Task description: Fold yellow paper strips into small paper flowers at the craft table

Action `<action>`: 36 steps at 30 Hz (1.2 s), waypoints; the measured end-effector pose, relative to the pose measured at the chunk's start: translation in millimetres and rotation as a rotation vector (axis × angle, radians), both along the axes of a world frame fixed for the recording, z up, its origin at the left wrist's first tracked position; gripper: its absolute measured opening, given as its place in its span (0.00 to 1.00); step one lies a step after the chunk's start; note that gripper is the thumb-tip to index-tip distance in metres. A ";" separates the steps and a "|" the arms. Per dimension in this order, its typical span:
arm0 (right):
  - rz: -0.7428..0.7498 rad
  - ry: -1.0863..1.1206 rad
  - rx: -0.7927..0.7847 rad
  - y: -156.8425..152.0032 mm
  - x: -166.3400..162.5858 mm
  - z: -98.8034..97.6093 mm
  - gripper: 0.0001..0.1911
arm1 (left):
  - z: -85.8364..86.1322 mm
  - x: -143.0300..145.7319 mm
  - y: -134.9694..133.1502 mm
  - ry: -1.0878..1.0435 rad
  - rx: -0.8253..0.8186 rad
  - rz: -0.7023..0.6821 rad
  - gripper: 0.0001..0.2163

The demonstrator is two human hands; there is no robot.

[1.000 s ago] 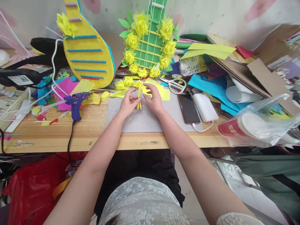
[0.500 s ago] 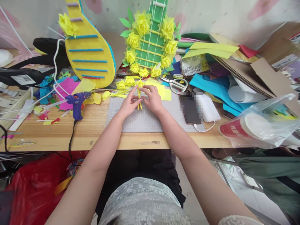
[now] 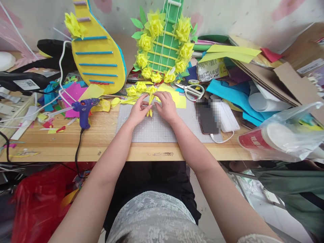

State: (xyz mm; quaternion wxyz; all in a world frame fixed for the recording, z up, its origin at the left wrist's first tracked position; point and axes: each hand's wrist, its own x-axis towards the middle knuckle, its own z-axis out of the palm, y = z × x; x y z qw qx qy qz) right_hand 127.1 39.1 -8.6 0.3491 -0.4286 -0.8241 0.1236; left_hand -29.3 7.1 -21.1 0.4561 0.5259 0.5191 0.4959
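Between my fingers is a narrow folded piece of yellow paper (image 3: 150,112), above the grey cutting mat (image 3: 154,131). My left hand (image 3: 138,109) pinches it from the left, and my right hand (image 3: 166,107) has its fingertips closed on it from the right. Just beyond my fingertips lie yellow paper flowers (image 3: 140,87). Flat yellow paper sheets (image 3: 180,101) rest behind my right hand. Farther back stands a green paper-covered instrument model (image 3: 163,57) ringed with yellow flowers.
A yellow instrument model (image 3: 100,64) leans at the back left, with a purple glue gun (image 3: 84,113) before it. Scissors (image 3: 191,90), a phone (image 3: 207,118), a white power bank (image 3: 227,118) and a bagged cup (image 3: 265,138) sit to the right. Cardboard (image 3: 293,82) is piled behind.
Both hands stay around the yellow paper, whose lower end has shifted slightly left and up. My left fingers have bent a little more. The whole view has shifted slightly.
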 end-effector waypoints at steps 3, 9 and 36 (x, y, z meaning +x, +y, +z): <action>-0.005 0.080 -0.030 0.6 -0.2 -1.8 0.23 | -0.1 -0.8 -1.0 -0.013 0.019 -0.043 0.31; -0.026 0.081 -0.047 -1.7 -1.0 0.2 0.21 | 1.3 -2.3 -2.3 0.010 0.033 -0.103 0.28; 0.176 0.130 -0.113 -3.0 -0.7 -1.8 0.10 | 5.8 -12.7 10.8 0.004 0.179 -0.101 0.28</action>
